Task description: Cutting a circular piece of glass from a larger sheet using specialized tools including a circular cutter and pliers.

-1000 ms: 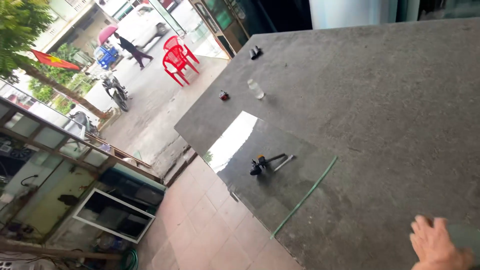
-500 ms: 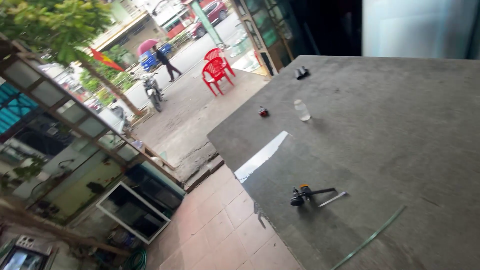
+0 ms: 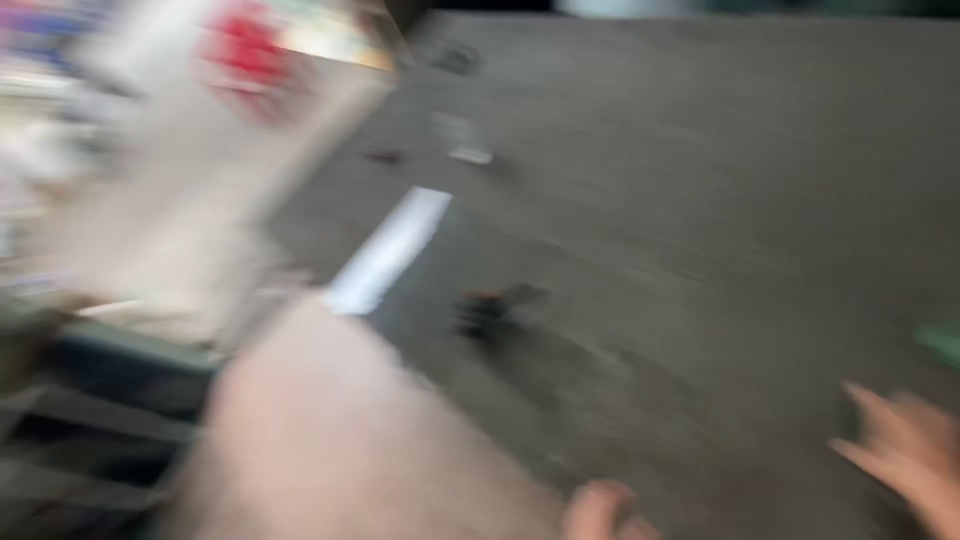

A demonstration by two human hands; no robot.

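Risked slipping at the slab (image 3: pixel 700 180) edge through camera blur, with right hand (image 3: pixel 905 450) spread open and empty at lower right, left hand (image 3: pixel 600 512) barely visible, grip untellable, dark tool (image 3: pixel 490 308) lying mid-frame.

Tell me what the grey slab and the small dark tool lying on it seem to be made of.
The slab looks like bare concrete: flat, matte grey, faintly mottled, with one pale wet-looking streak. The tool is too blurred to judge; its dark body with a reddish spot could be metal or plastic. The right hand hovers nearby, apart from it.
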